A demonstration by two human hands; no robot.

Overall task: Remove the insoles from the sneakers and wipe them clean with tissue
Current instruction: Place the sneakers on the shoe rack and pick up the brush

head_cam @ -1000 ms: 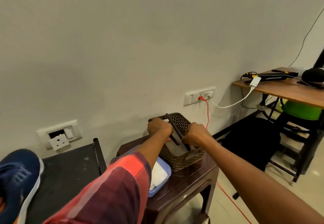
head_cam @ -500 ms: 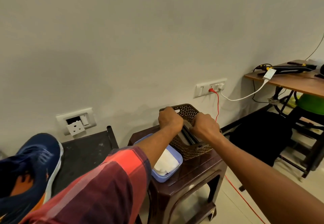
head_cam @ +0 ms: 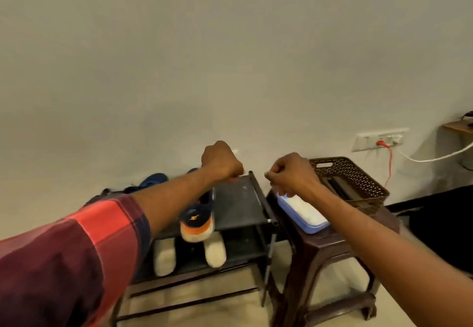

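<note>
Under your left grip [head_cam: 222, 161] one navy sneaker [head_cam: 198, 220] lies on the top shelf of the rack [head_cam: 240, 204], its orange and white heel toward you. The second navy sneaker [head_cam: 153, 179] is mostly hidden behind your left forearm. Below your right grip [head_cam: 290, 172] white tissue [head_cam: 304, 209] lies in a blue tray [head_cam: 311, 227]. To its right, dark insoles [head_cam: 339, 186] lie inside the brown basket [head_cam: 358, 173].
</note>
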